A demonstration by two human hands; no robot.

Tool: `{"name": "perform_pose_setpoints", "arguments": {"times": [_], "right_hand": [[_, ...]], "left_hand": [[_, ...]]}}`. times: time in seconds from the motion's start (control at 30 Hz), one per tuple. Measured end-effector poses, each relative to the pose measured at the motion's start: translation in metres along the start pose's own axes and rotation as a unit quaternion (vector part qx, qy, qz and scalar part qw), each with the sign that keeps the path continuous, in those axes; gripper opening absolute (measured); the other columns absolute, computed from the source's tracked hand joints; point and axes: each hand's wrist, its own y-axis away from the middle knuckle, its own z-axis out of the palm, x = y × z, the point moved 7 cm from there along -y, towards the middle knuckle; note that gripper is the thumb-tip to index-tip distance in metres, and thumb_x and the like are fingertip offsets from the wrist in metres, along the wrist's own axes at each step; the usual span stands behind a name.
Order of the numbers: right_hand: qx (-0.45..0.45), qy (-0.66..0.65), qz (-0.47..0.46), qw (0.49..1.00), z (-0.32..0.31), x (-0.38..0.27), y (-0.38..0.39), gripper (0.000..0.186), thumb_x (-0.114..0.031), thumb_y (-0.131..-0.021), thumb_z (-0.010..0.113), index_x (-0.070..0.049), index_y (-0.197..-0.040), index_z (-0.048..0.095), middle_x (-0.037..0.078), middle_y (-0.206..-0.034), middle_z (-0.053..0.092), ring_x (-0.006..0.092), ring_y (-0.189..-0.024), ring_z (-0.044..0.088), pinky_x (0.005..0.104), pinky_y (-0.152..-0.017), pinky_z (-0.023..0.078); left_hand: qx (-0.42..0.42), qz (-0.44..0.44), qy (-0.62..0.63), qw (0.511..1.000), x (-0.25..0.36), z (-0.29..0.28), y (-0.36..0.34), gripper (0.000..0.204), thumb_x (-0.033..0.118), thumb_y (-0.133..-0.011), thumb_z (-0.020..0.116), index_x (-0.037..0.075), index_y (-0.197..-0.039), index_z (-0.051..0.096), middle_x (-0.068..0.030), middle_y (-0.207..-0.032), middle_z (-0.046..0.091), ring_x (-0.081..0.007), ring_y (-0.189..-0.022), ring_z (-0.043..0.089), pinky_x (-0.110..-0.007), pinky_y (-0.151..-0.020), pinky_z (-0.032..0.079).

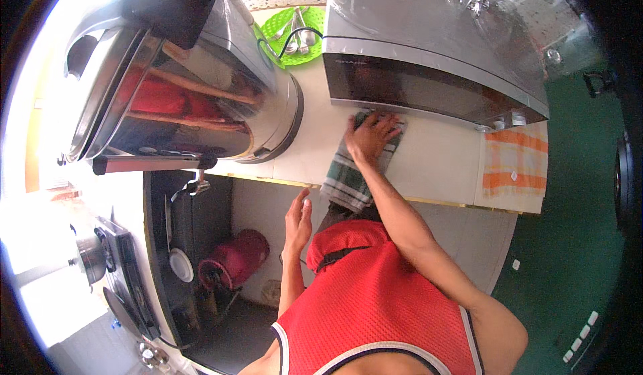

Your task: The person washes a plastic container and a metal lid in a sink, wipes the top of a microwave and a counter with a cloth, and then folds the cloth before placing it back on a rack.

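Note:
My right hand (372, 137) lies flat with spread fingers on a green, white and dark checked cloth (348, 177). Under it, the cloth rests on the cream countertop (435, 160), with its near end hanging over the front edge. The far end of the cloth reaches the base of a grey microwave (415, 87) with a dark door. My left hand (299, 221) is held just in front of the counter edge, apart from the cloth, fingers stretched out and nothing in it.
A large shiny steel urn (274, 117) with a tap stands at the left. Behind it sits a bright green plate (269, 28) with several spoons (307, 38). An orange and white cloth (516, 164) covers the right counter end. Below left is a red cylinder (248, 258).

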Motion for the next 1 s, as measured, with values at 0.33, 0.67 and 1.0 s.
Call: {"name": "perform_pose_setpoints", "arguments": {"times": [0.33,0.67,1.0], "right_hand": [[-0.172,-0.101,-0.493,0.847,0.013,-0.097,0.056,0.072,-0.049,-0.074,0.066,-0.001,-0.127,0.053,0.021,-0.14,0.039,0.0371,-0.136,0.028,0.0564,-0.113,0.018],[-0.264,-0.208,-0.566,0.753,-0.025,0.006,0.094,0.065,-0.043,-0.072,0.067,-0.008,-0.126,0.057,0.015,-0.143,0.042,0.0298,-0.138,0.031,0.0488,-0.116,0.017],[-0.012,-0.204,-0.251,0.946,-0.014,0.074,0.007,0.065,-0.033,-0.079,0.067,0.005,-0.128,0.046,0.028,-0.136,0.037,0.0436,-0.131,0.031,0.0575,-0.111,0.02]], "left_hand": [[0.041,0.035,-0.06,0.997,0.031,0.01,-0.005,0.041,0.031,-0.102,0.041,-0.001,-0.123,0.056,-0.0144,-0.116,0.063,-0.0225,-0.097,0.062,-0.034,-0.086,0.047],[0.113,0.041,0.017,0.993,0.048,0.004,-0.019,0.042,0.033,-0.102,0.042,-0.005,-0.104,0.061,-0.0106,-0.09,0.065,-0.0149,-0.079,0.058,-0.03,-0.073,0.047],[0.157,0.0,0.009,0.988,0.014,-0.015,0.001,0.044,0.035,-0.101,0.043,-0.004,-0.104,0.062,-0.0094,-0.088,0.065,-0.0139,-0.078,0.057,-0.029,-0.072,0.047]]}}
